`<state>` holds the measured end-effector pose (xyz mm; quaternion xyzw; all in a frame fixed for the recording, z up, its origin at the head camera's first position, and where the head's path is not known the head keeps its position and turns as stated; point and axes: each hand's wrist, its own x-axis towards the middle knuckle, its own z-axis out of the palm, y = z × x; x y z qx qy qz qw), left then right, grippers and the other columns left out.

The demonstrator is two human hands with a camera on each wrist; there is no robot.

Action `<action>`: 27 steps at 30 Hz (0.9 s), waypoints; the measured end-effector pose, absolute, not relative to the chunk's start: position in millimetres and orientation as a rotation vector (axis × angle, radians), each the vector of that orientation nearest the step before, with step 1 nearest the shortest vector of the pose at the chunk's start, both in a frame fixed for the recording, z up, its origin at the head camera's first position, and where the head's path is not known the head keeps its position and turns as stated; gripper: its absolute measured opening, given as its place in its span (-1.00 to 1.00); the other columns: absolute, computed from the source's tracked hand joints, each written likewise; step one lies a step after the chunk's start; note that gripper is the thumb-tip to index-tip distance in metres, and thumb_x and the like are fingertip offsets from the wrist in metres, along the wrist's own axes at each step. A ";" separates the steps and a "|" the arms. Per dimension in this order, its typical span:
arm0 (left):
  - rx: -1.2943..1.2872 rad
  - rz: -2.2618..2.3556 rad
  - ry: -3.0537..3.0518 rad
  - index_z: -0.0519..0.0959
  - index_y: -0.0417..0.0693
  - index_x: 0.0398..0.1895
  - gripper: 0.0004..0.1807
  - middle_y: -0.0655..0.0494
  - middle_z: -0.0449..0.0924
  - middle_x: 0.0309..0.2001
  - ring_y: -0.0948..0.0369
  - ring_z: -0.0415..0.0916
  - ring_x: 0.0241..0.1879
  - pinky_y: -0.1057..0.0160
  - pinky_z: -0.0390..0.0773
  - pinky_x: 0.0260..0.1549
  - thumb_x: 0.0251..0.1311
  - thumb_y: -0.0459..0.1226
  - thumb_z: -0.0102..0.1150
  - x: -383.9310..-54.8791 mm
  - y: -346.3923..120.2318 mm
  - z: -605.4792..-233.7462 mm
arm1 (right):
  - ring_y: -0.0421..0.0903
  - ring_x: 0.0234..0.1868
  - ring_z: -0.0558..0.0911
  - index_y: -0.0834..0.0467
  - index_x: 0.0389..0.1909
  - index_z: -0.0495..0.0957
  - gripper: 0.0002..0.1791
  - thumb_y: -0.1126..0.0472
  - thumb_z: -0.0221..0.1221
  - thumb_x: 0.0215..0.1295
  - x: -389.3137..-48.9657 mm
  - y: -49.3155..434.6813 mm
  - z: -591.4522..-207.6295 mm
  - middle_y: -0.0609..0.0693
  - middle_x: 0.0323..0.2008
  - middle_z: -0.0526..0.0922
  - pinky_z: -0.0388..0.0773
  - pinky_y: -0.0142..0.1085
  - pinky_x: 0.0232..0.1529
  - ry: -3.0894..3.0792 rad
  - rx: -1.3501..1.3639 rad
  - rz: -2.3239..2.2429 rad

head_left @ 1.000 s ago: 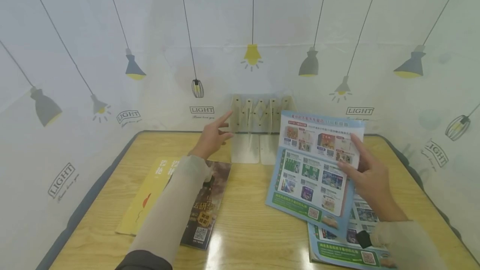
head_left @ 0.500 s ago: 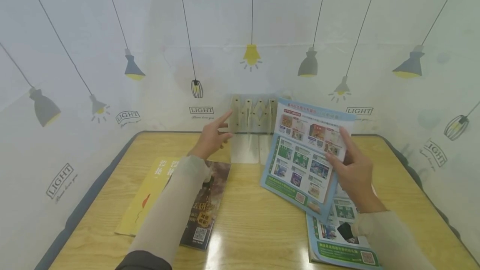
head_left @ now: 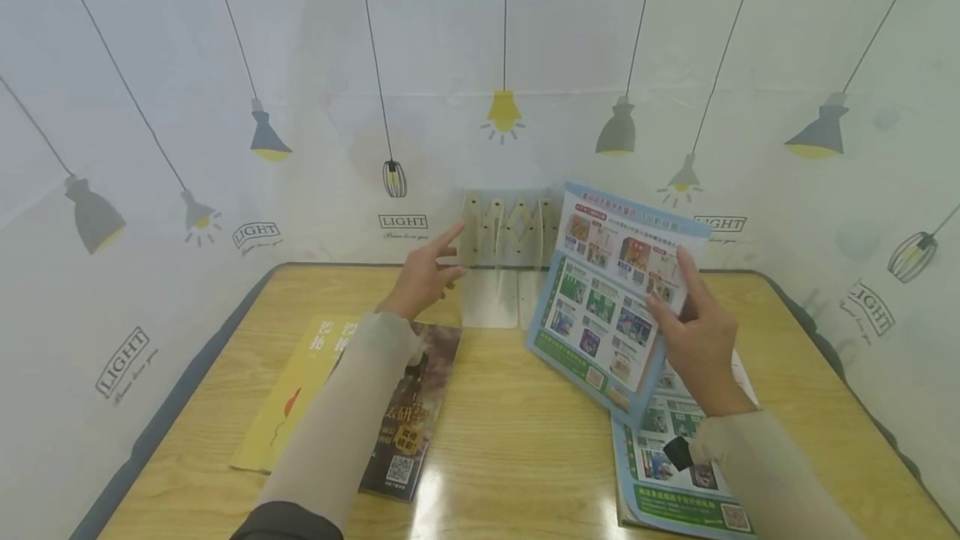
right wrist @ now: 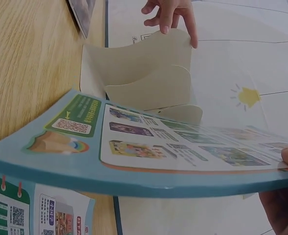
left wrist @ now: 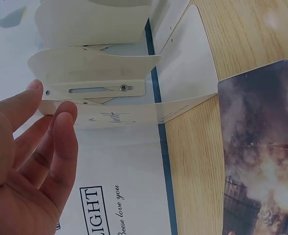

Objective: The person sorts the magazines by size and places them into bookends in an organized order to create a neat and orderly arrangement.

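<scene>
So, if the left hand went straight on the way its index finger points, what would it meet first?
Most likely the end panel of the book rack: the left hand has its fingertips right by that edge, though actual contact is unclear.

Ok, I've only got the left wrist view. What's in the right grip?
Observer: The head view shows the right grip holding a blue-edged booklet by one side.

Operator: I see part of a dark magazine. Anything next to it?

Observer: Yes, a yellow magazine on its left; the forearm hides where they meet.

Operator: And the right side of the table?

Observer: A lookalike booklet lies there, partly hidden behind the held one and the right sleeve.
</scene>
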<state>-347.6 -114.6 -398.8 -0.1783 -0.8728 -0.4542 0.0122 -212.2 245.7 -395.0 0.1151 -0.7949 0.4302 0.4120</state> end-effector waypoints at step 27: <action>-0.551 -1.411 -2.715 0.04 0.70 0.44 -0.08 -0.11 0.45 0.25 0.02 0.65 -0.34 0.21 0.65 -0.52 0.23 -0.31 0.27 -347.0 -114.4 -399.4 | 0.25 -0.14 0.66 0.02 0.43 0.26 -0.12 0.57 0.29 0.08 -224.7 234.1 -389.5 0.21 0.09 0.58 0.50 -0.64 -0.24 -1.923 0.297 1.032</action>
